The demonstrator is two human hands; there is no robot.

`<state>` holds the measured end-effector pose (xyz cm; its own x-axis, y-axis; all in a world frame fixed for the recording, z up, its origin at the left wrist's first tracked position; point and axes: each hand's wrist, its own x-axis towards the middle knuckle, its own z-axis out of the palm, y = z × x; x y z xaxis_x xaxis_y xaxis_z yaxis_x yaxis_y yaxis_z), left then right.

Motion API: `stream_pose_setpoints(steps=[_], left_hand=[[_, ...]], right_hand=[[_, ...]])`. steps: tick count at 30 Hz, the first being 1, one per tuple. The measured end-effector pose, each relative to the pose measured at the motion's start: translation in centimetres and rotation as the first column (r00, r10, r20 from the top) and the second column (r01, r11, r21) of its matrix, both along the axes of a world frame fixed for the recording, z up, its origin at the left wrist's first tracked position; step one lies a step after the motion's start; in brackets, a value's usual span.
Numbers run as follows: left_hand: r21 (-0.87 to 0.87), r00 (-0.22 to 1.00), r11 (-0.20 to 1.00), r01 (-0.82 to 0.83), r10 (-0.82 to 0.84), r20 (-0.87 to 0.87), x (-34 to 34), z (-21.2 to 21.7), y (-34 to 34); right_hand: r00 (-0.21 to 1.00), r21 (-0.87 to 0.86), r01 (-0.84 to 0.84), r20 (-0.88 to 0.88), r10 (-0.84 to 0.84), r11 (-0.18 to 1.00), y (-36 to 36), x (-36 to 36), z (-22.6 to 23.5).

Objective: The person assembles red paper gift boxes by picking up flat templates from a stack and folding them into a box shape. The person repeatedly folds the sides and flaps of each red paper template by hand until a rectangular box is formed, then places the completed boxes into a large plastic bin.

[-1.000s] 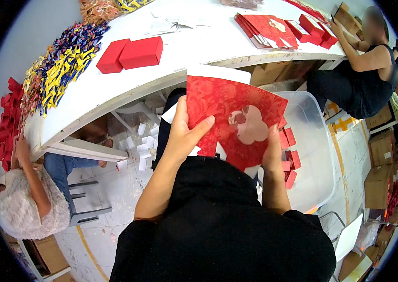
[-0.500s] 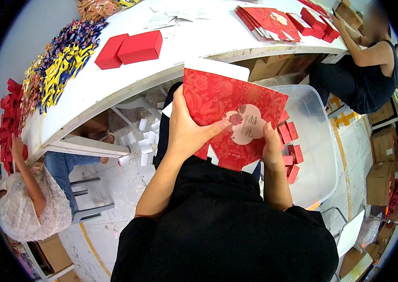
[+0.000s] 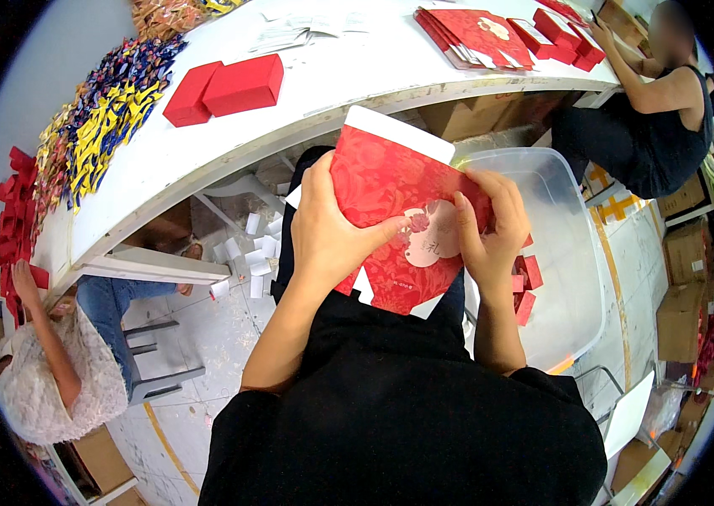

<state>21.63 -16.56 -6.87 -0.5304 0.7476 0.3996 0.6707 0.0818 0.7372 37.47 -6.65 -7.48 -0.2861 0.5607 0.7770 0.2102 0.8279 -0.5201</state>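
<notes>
Over my lap is a red patterned cardboard carton blank [image 3: 382, 181], with a white flap along its top and a pale flower-shaped emblem on its face. My left hand [image 3: 323, 228] is closed on its left side, thumb lying across the front and fingers mostly hidden behind. At the right side, my right hand [image 3: 496, 236] grips the edge, with its thumb on the front near the emblem and its fingers bent over the upper right part. Small white flaps show at the bottom.
A clear plastic tub [image 3: 576, 278] with small red boxes stands at my right. On the white table [image 3: 323, 80] lie two red boxes [image 3: 243, 84], a stack of red cartons [image 3: 475, 38] and heaps of wrapped sweets [image 3: 121, 126]. People sit at left and right.
My right hand has moved up the carton's right side, its fingers now over the edge. The carton has turned slightly clockwise; my left hand keeps its grip.
</notes>
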Motion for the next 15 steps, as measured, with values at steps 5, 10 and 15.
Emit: stream_pose_setpoints(steps=[5, 10, 15], left_hand=[[-0.056, 0.997, 0.996, 0.068, -0.066, 0.036, 0.3, -0.2, 0.0], [-0.038, 0.994, 0.999, 0.007, -0.011, -0.108, 0.1, -0.7, 0.3], [-0.083, 0.996, 0.997, -0.005, -0.002, -0.091, 0.4, -0.2, 0.1]], right_hand=[[0.989, -0.010, 0.025, -0.145, -0.026, 1.000, -0.5, -0.5, -0.9], [0.992, 0.056, 0.025, -0.122, -0.018, 0.998, -0.9, -0.6, -1.0], [0.978, -0.137, 0.013, -0.205, -0.042, 0.991, -0.9, -1.1, -1.4]])
